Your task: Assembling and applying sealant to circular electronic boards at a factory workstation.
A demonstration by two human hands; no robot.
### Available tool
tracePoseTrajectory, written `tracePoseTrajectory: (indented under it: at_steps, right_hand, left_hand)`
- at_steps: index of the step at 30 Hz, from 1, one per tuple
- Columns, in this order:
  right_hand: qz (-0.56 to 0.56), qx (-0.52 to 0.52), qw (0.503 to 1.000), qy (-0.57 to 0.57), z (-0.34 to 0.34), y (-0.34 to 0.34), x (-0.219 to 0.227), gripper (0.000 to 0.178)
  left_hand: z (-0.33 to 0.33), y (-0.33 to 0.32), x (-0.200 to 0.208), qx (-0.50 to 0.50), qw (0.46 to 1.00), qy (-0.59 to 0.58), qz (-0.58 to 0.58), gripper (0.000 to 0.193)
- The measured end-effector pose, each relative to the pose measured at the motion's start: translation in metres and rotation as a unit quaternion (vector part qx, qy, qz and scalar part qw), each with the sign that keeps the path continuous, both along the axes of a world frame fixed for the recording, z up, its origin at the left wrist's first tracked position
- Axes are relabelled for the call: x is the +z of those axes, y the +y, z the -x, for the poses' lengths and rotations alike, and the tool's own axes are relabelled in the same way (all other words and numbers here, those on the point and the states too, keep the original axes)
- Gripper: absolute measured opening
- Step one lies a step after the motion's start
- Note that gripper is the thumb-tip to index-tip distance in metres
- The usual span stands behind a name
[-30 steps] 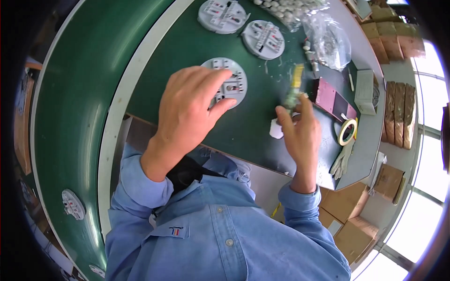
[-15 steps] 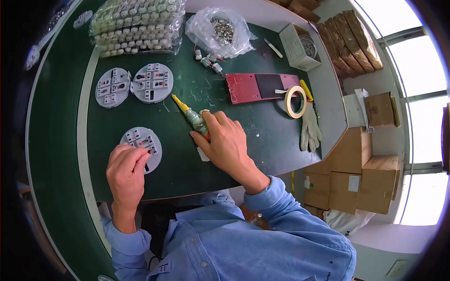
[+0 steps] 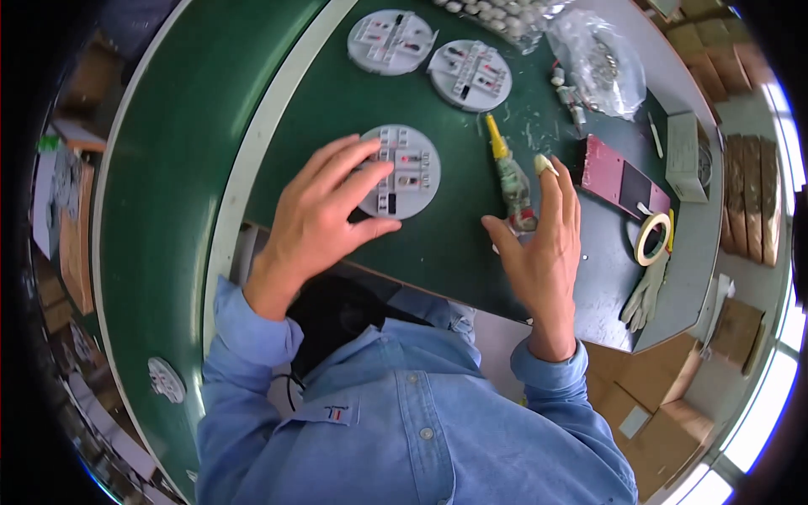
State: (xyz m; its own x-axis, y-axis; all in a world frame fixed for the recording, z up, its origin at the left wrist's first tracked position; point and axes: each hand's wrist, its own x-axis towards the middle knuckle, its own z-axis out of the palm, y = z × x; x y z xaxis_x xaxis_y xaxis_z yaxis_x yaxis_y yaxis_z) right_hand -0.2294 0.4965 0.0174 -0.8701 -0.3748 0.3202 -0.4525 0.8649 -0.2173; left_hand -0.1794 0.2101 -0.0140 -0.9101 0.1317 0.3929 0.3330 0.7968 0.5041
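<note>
My left hand (image 3: 316, 210) reaches over a round grey disc (image 3: 417, 189) with rows of small pale terminal blocks, its fingers spread across the left side. The thumb lies near the disc's lower rim; I cannot tell whether it touches. A screwdriver with a yellow tip and a wrapped grip (image 3: 515, 187) rests on the green table, pointing away from me. Just right of it, my right hand (image 3: 543, 252) is open, fingers stretched out and apart from the tool. A pale covering sits on one of its fingertips. Two similar discs, one at far left (image 3: 370, 59) and another (image 3: 450, 84), lie behind.
A clear bag of small metal parts (image 3: 606, 71) stands at the back beside wired connectors (image 3: 568, 101). To the right are a red board (image 3: 604, 172), a tape roll (image 3: 652, 238), a glove (image 3: 646, 295) and an open box (image 3: 686, 156). Another disc (image 3: 167, 379) sits on the green strip at left.
My right hand has let go of the screwdriver, which now lies on the table. My left hand has gone from a pinch to spread fingers over the disc. The whole view has turned.
</note>
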Motion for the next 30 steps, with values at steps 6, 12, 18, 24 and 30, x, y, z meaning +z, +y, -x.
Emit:
tracePoseTrajectory:
  at_steps: [6,12,18,24,30]
  right_hand:
    - [0.170,0.232,0.947,-0.144,0.023,-0.045,0.000,0.068]
    - [0.338,0.156,0.789,-0.489,0.027,-0.067,-0.004,0.052]
    - [0.434,0.154,0.737,-0.495,0.027,-0.067,-0.022,0.051]
    - [0.440,0.159,0.718,-0.515,0.029,-0.063,-0.027,0.050]
    - [0.449,0.158,0.708,-0.522,0.029,-0.064,-0.023,0.050]
  left_hand:
    - [-0.005,-0.012,0.024,0.010,0.925,-0.178,-0.336,0.033]
    - [0.010,-0.021,-0.001,0.009,0.838,-0.211,-0.503,0.045]
    - [0.014,-0.032,-0.003,-0.014,0.823,-0.293,-0.487,0.049]
    - [0.015,-0.029,-0.006,-0.017,0.818,-0.284,-0.500,0.048]
    - [0.015,-0.032,-0.005,-0.028,0.819,-0.297,-0.491,0.049]
